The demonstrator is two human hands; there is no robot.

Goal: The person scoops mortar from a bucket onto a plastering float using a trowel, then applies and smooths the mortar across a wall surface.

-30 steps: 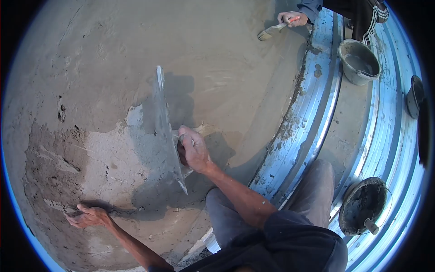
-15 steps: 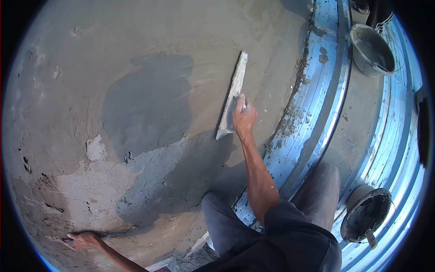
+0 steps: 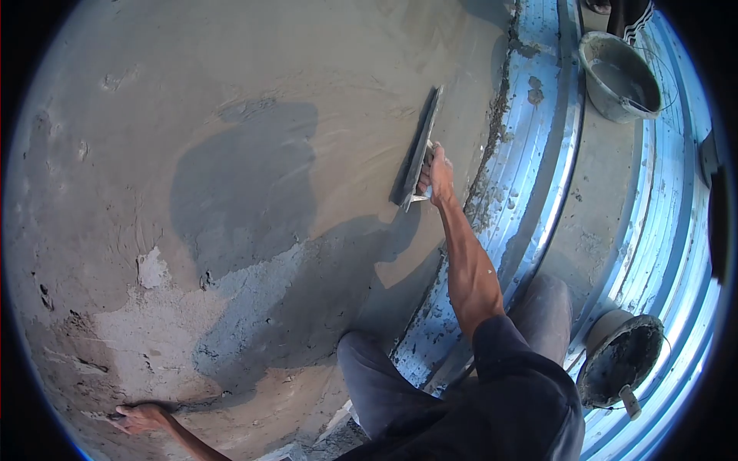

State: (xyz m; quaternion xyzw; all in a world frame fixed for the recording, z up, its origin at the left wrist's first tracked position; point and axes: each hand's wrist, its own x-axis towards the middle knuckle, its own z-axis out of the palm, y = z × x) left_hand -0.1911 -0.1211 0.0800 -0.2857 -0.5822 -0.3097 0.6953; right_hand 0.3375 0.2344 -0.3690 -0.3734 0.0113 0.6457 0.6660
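Observation:
My right hand [image 3: 437,175] is closed round the handle of a long flat trowel [image 3: 424,146], whose blade stands tilted on edge against the smooth grey plaster surface [image 3: 369,46]. At the lower left, my left hand [image 3: 141,419] reaches over rough, darker plaster, its fingers partly stretched beside a thin pale streak; whether it holds anything is too small to tell. Between the hands lie a lighter rough patch [image 3: 146,330] and the shadow of my head and arm.
A bucket [image 3: 621,77] stands at the upper right near another person's leg [image 3: 630,17]. A second bucket [image 3: 621,361], with dark mortar and a tool handle, sits at the lower right. Ribbed metal sheets [image 3: 530,146] run along the right.
My right hand has carried the trowel up and right from the middle, and the blade has changed its tilt. The other person's hand with a brush has left the view.

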